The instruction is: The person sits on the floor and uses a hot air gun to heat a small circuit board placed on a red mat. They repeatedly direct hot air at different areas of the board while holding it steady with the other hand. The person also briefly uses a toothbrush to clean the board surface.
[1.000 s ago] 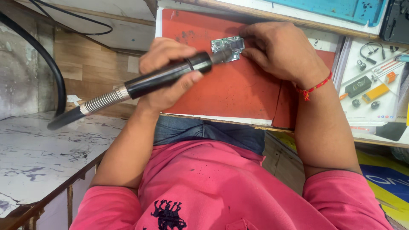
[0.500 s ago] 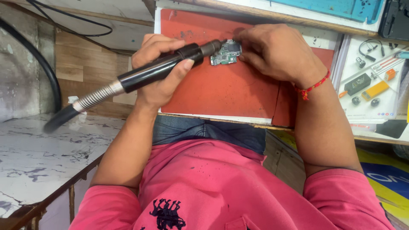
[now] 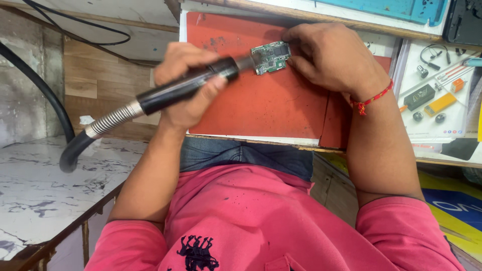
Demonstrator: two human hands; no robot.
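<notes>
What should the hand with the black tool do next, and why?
Probably hover the metal tip of the black tool just over the green circuit board. The left hand grips the tool with its tip at the board's edge, and the right hand holds the board on the red mat.

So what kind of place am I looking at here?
Most likely an electronics repair bench: the right hand steadies a small green circuit board on a red work mat, while the left hand holds a hose-fed black handpiece at it.

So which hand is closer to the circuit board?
Right. The right hand holds the circuit board by its edge; the left hand sits back, gripping the tool aimed at it.
</notes>
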